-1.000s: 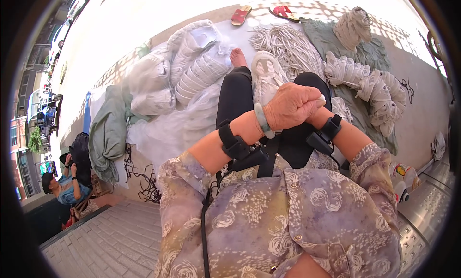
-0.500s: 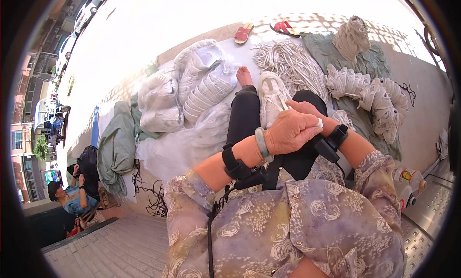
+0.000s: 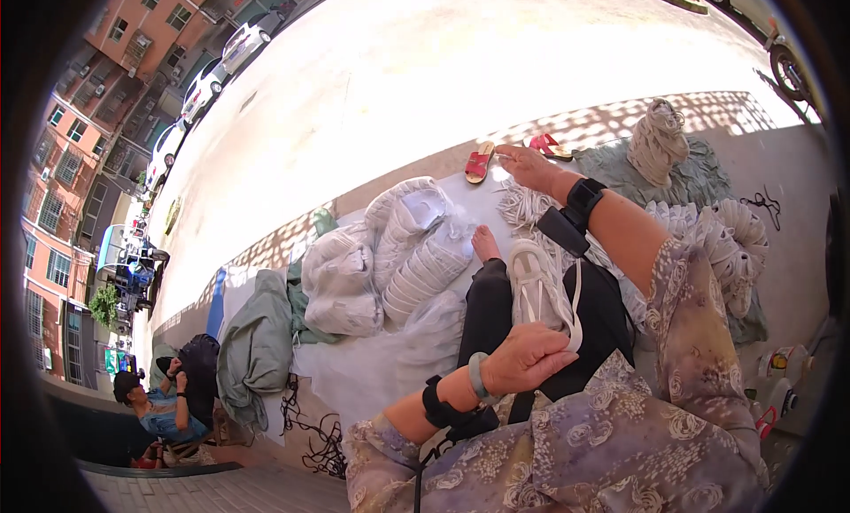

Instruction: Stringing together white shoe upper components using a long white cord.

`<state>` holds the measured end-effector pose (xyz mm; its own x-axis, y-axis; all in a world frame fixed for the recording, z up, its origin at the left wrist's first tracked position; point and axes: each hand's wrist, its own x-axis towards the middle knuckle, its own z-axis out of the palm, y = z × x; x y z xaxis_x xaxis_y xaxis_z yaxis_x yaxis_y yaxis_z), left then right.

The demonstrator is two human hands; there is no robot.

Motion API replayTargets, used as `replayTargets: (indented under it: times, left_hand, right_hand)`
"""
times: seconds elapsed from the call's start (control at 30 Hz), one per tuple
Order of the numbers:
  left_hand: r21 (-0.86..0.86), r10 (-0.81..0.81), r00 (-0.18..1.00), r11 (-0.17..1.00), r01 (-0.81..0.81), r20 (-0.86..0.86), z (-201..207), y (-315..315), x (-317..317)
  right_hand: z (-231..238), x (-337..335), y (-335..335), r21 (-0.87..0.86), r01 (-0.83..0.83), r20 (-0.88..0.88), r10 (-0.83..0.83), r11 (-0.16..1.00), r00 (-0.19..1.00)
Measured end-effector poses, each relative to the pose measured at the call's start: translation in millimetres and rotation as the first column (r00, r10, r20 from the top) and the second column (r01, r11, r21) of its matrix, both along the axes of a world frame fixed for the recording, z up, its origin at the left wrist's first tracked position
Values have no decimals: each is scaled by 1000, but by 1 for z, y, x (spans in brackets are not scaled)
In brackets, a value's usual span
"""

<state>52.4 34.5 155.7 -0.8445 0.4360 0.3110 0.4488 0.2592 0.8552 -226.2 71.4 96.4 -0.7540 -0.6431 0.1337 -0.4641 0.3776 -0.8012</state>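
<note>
A white sneaker (image 3: pixel 537 287), with a white shoelace (image 3: pixel 577 300) partly threaded through it, rests on my black-trousered lap with its toe pointing away. My left hand (image 3: pixel 531 358) is closed at its heel end, where the loose lace loops down to the fingers. Farther off, my right hand (image 3: pixel 529 169) reaches out over the far side of a heap of white shoelaces (image 3: pixel 522 205). Its fingers are stretched out, and I see nothing between them. The forearm and a black wrist strap hide part of the heap.
Bagged pale bundles (image 3: pixel 412 256) lie on plastic sheeting to the left, beside a grey-green cloth (image 3: pixel 257 349). Red slippers (image 3: pixel 479 162) lie beyond. Coiled white laces (image 3: pixel 657 143) stand on green cloth at right. Another person (image 3: pixel 164 407) sits at the lower left.
My hands were together over my right knee; now the right has swung far forward toward the lace heap, while the left is by the sneaker's heel. The view has tilted up.
</note>
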Motion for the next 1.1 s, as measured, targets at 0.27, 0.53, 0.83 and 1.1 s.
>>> replayTargets:
  times: [0.27, 0.53, 0.83, 1.1]
  left_hand:
    - [64, -16, 996, 998, 10, 82, 4, -6, 0]
    - [58, -74, 997, 996, 74, -5, -6, 13, -4]
    - [59, -113, 991, 991, 118, -77, -7, 25, -11]
    - [109, -181, 981, 979, 173, 69, -10, 5, -2]
  right_hand:
    - [30, 12, -2, 149, -103, 56, 95, 983, 994]
    - [-27, 68, 104, 521, -342, 34, 382, 782, 924]
    - [-58, 172, 114, 412, -382, 1, 419, 827, 908]
    - [-92, 170, 81, 63, -335, 83, 330, 940, 940]
